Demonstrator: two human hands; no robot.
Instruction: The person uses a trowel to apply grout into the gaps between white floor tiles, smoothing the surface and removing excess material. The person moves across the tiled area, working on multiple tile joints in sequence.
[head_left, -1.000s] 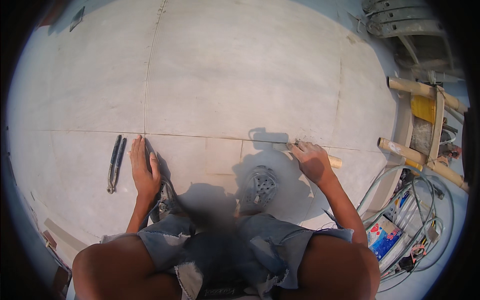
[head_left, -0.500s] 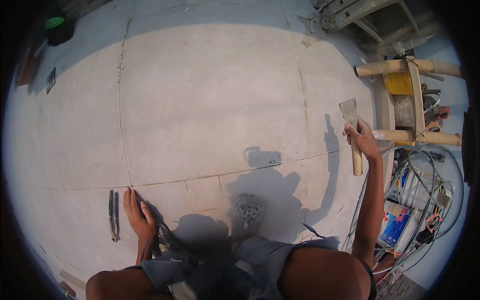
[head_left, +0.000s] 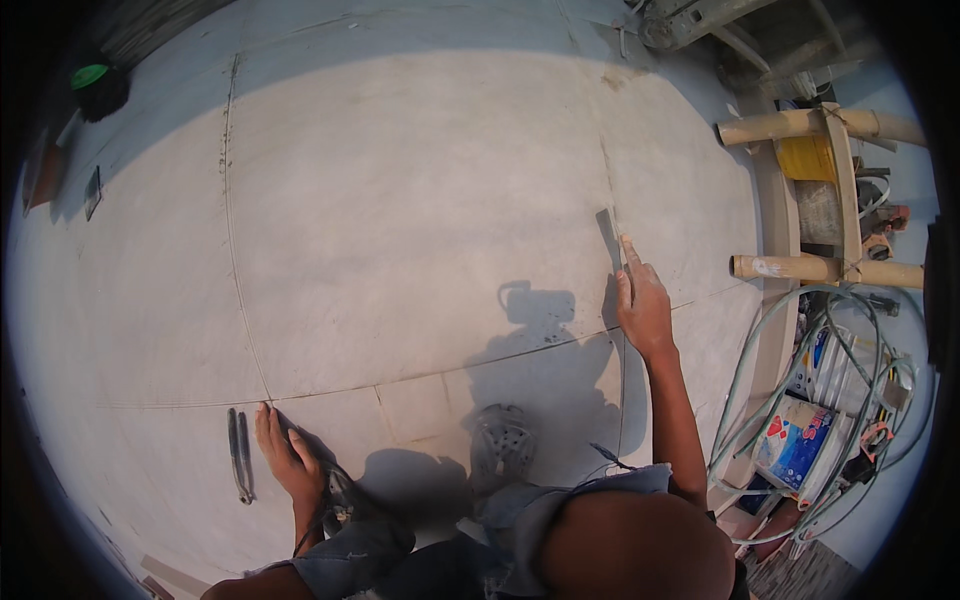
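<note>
My right hand (head_left: 645, 305) is down at the pale floor, closed around a scraper, its index finger stretched forward. The scraper is mostly hidden by the hand; a narrow dark strip (head_left: 608, 235) shows beside the fingers, and I cannot tell blade from shadow there. That strip lies close to a long floor joint (head_left: 604, 165). My left hand (head_left: 290, 460) rests on the floor, fingers extended, holding nothing, its fingertips by the crossing of two joints. Just left of it lie dark-handled pliers or pincers (head_left: 240, 455).
On the right are a bamboo frame (head_left: 795, 268), a yellow container (head_left: 803, 158), coiled hose (head_left: 745, 400) and a blue-and-white package (head_left: 795, 440). Far left lie a flat dark phone-like thing (head_left: 93, 193) and a green-topped black object (head_left: 98, 92). My shoe (head_left: 503, 440) stands between the hands.
My right hand has moved left and down from its raised position, turning the scraper so its broad face no longer shows. My left hand remains on the floor; the view has shifted slightly.
</note>
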